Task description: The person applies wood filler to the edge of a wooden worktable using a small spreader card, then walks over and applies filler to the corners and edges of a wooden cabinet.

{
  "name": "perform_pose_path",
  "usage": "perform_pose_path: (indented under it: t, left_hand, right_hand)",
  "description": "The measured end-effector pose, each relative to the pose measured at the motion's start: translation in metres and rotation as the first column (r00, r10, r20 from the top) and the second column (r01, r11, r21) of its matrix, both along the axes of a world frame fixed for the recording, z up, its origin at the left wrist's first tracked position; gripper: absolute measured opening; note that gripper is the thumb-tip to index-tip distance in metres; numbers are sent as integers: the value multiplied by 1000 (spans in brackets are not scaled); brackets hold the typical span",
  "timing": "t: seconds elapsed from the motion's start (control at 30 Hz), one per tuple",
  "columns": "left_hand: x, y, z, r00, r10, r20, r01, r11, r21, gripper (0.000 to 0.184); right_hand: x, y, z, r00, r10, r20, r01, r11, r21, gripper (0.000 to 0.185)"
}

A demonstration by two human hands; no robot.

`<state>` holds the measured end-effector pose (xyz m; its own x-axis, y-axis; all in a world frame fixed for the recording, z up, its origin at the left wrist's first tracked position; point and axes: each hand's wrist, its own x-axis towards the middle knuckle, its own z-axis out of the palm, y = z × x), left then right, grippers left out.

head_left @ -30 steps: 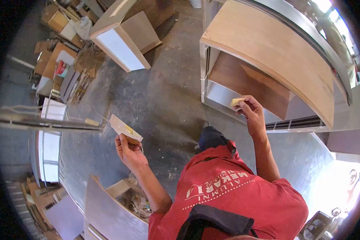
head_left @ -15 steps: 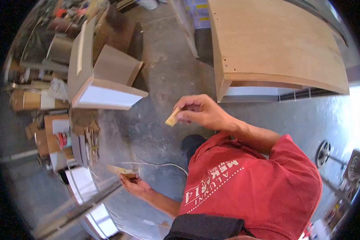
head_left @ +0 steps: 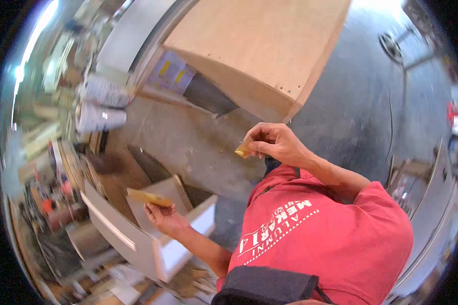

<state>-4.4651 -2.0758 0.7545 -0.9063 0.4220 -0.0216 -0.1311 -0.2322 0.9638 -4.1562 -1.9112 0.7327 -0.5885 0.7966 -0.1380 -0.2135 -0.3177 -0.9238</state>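
Observation:
My left hand [head_left: 165, 219] holds a flat, pale piece with yellow material on it [head_left: 150, 197], its long end pointing left. Pinched between the thumb and fingers of my right hand [head_left: 272, 140] is a small yellowish piece [head_left: 243, 149]. The two hands are apart, both in front of my red shirt. Beyond my right hand stands a large plywood cabinet [head_left: 259, 40] with small dark holes near its corner. Below and behind my left hand is an open box-like wooden frame with a white panel [head_left: 188, 241].
White sacks or buckets [head_left: 101, 118] stand at the upper left, beside stacked boards. Tools and scraps crowd the left edge. A wheel on a metal stand [head_left: 390, 48] is at the upper right. Grey panels [head_left: 432, 213] lean at the right.
The view has swung round, so the plywood cabinet now lies ahead and the box-like frame lower left. My right hand has come closer to my left. Both still hold their pieces.

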Motion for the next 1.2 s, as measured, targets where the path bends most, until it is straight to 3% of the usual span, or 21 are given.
perform_pose_path:
  t: [0.07,0.13,0.2,0.27,0.3,0.4,0.47,0.5,0.53,0.57,0.6,0.67,0.73,0.8,0.83,0.87,0.93,1.07,1.17,1.2]
  left_hand:
    - [-32,50,-10,990,-128,-59,126,991,-47,30]
    - [-20,116,-4,942,-334,34,334,943,14,30]
    - [-4,173,3,909,-417,21,417,909,-10,25]
    - [4,205,5,800,-600,12,597,795,-105,34]
    - [-2,225,-2,661,-750,-9,747,659,-82,31]
    - [35,276,8,463,-884,-68,882,467,-62,27]
    - [63,309,13,363,-932,-18,930,363,-54,25]
    - [74,325,15,240,-971,-26,970,240,-30,25]
    - [88,340,19,112,-993,-38,994,112,-4,24]
    - [113,347,29,127,-991,-46,991,128,-31,19]
    - [131,358,38,62,-997,-47,997,64,-31,19]
    - [160,378,48,-172,-977,-129,983,-161,-89,22]
    - [183,402,52,-337,-930,-147,941,-330,-71,23]
    - [205,423,55,-462,-865,-197,887,-449,-108,23]
    - [215,433,56,-514,-835,-194,857,-507,-90,22]
    - [227,445,52,-555,-809,-194,832,-548,-91,22]
    - [247,468,37,-590,-766,-255,801,-595,-67,22]
    - [275,506,-8,-666,-701,-257,739,-666,-99,21]
    - [283,513,-28,-656,-725,-209,754,-630,-185,21]
    - [284,510,-30,-633,-734,-247,772,-624,-124,22]
  right_hand:
    - [-2,-10,-11,984,-175,-22,173,983,-55,12]
    - [4,-11,-15,952,-307,-14,306,951,-47,10]
    - [3,-13,-18,863,-501,-67,474,848,-239,14]
    - [-2,-15,-22,794,-599,-104,545,778,-314,12]
    - [-3,-15,-23,744,-648,-163,563,740,-368,11]
    - [-7,-19,-17,599,-773,-208,662,625,-414,10]
    - [-14,-27,-14,511,-851,-122,809,524,-264,10]
    - [-19,-32,-16,457,-882,-118,839,471,-271,10]
    - [-24,-37,-18,376,-925,-63,901,380,-208,10]
    - [-29,-41,-20,286,-958,-11,949,285,-138,11]
    - [-35,-44,-20,224,-975,-12,965,223,-138,11]
    - [-49,-46,-21,10,-997,81,1000,8,-29,12]
    - [-65,-38,-25,-169,-976,136,986,-169,11,11]
    - [-84,-24,-40,-405,-905,128,897,-366,249,9]
    - [-93,-14,-42,-498,-860,110,845,-453,285,8]
    - [-99,-2,-46,-540,-835,110,822,-494,284,8]
    - [-109,20,-55,-741,-670,48,628,-666,402,8]
    - [-120,53,-74,-871,-489,48,455,-764,457,9]
    - [-121,70,-81,-912,-409,-37,364,-848,385,10]
    - [-121,69,-79,-919,-393,-39,343,-843,413,9]
